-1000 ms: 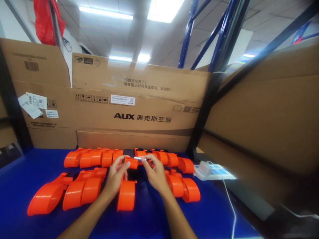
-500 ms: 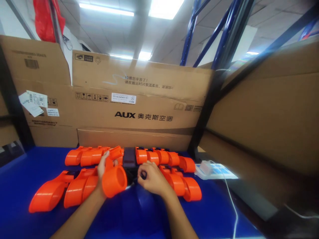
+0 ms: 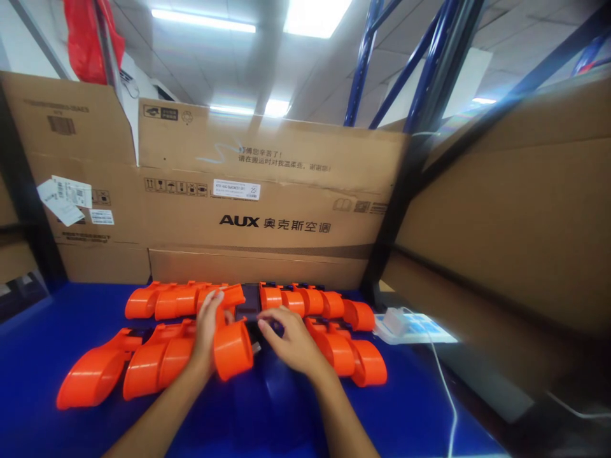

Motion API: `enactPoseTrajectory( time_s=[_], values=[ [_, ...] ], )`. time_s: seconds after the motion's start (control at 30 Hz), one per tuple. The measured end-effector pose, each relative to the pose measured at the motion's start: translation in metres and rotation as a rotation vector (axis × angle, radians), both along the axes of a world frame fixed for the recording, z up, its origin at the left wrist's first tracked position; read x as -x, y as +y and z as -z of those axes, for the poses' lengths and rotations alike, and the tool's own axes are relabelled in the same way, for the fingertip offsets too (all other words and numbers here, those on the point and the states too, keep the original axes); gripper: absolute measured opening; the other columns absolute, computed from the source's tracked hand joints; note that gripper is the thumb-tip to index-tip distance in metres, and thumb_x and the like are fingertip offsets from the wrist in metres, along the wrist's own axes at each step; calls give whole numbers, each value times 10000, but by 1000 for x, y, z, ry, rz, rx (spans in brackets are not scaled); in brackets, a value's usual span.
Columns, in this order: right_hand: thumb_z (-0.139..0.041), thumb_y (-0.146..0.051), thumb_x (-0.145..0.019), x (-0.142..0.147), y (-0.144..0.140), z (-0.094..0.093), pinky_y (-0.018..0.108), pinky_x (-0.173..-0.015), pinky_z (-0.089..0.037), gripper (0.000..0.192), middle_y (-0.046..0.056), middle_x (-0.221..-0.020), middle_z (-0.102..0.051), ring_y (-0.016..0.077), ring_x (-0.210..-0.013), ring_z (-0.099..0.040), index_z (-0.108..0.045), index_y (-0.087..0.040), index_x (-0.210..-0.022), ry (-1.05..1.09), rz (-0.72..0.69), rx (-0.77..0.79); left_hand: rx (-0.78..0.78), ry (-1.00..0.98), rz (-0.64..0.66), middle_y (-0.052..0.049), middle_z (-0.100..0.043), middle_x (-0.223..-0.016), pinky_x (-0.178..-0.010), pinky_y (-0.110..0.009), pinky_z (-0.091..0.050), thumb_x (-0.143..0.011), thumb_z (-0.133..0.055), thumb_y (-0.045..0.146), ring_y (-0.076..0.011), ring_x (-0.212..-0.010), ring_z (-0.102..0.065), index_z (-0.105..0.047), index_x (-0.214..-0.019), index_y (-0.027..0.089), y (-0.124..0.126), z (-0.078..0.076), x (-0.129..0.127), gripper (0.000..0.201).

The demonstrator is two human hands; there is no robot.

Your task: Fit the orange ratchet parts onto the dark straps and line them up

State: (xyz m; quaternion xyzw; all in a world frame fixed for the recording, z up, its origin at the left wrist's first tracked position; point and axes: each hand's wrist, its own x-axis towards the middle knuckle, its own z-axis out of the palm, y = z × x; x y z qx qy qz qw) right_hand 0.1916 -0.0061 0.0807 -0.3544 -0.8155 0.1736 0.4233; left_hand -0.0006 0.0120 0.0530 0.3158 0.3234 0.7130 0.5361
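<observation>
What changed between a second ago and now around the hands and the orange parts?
The left hand took hold of the orange part from the front row and lifted it, open end tilted toward the camera. The right hand dropped from the back row onto the blue table. Both orange rows and the cardboard boxes stayed put.

Glossy orange plastic housings (image 3: pixel 232 348) lie on matt blue cloth (image 3: pixel 48 331) before brown cardboard (image 3: pixel 267 197).

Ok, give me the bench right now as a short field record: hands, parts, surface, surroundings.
left hand: left hand grips an orange housing, tilted, open end toward the camera
right hand: right hand rests by a black part, holding nothing that shows
parts: two rows of orange housings lying flat
surface: blue mat
behind: AUX carton
right side: white adapter with cable
</observation>
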Motion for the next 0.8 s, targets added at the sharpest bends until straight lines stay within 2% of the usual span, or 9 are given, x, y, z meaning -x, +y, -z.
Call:
enactPoseTrajectory(
  time_s=[0.1, 0.23, 0.37, 0.43, 0.5, 0.53, 0.6, 0.73, 0.8],
  values=[
    [-572, -348, -937, 0, -6, -4, 320, -773, -506, 354, 46, -989, -706, 192, -843, -642, -600, -239, -1274, 76, -162, 101, -30, 82, -82, 57, -607, -549, -516, -211, -441, -776, -698, 543, -117, -478, -552, -562, -1046, 226, -4, 1, -7, 438],
    [-733, -378, -817, 3, -13, -5, 333, -801, -518, 630, 71, -1128, -665, 208, -906, -628, -499, -253, -1389, 79, -279, 160, -12, 89, -80, 28, -660, -647, -529, -235, -466, -795, -655, 601, -158, -547, -628, -517, -1193, 238, -6, -2, -14, 556],
    [-740, -397, -811, 6, -12, -2, 347, -817, -529, 644, 88, -1185, -645, 226, -951, -631, -490, -257, -1388, 120, -286, 205, -55, 156, -69, -89, -714, -1070, -781, -354, -542, -850, -570, 625, -257, -957, -697, -508, -1304, 264, -11, -6, -15, 583],
    [-678, -422, -862, 7, -10, -1, 345, -813, -532, 568, 86, -1139, -657, 223, -938, -636, -498, -250, -1373, 185, -254, 208, -174, 333, -120, -113, -577, -1370, -995, -416, -458, -874, -537, 616, -289, -1275, -533, -495, -1365, 285, -19, -8, -13, 594],
    [-622, -447, -901, 7, -6, 1, 345, -826, -529, 509, 85, -1106, -661, 222, -943, -635, -510, -239, -1352, 262, -190, 184, -345, 635, -157, -108, -424, -1520, -1138, -479, -289, -822, -626, 593, -312, -1442, -297, -473, -1415, 285, -32, -13, -9, 685],
    [-607, -463, -908, 7, -5, 2, 347, -834, -525, 498, 85, -1098, -660, 225, -951, -633, -517, -234, -1340, 289, -162, 168, -433, 811, -131, -119, -400, -1536, -1161, -522, -224, -747, -724, 561, -347, -1455, -250, -471, -1427, 273, -39, -16, -7, 781],
    [-594, -507, -906, 7, -3, 3, 351, -841, -522, 509, 87, -1082, -658, 233, -955, -628, -528, -227, -1326, 300, -148, 151, -539, 1081, -33, -127, -468, -1487, -1161, -574, -191, -626, -846, 452, -400, -1404, -321, -510, -1413, 277, -53, -25, -1, 873],
    [-512, -581, -929, 6, -3, 4, 350, -834, -514, 554, 81, -1052, -663, 228, -920, -623, -518, -234, -1361, 229, -231, 177, -596, 1160, 5, -107, -633, -1305, -1111, -560, -309, -641, -811, 250, -394, -1221, -534, -606, -1332, 297, -68, -45, 25, 723],
    [-429, -581, -967, 4, 0, 5, 341, -832, -504, 526, 72, -1041, -670, 216, -912, -618, -532, -241, -1354, 237, -213, 178, -611, 1214, -86, -100, -644, -1289, -1098, -530, -340, -623, -800, 204, -385, -1204, -549, -619, -1317, 293, -69, -56, 52, 723]
  ],
)
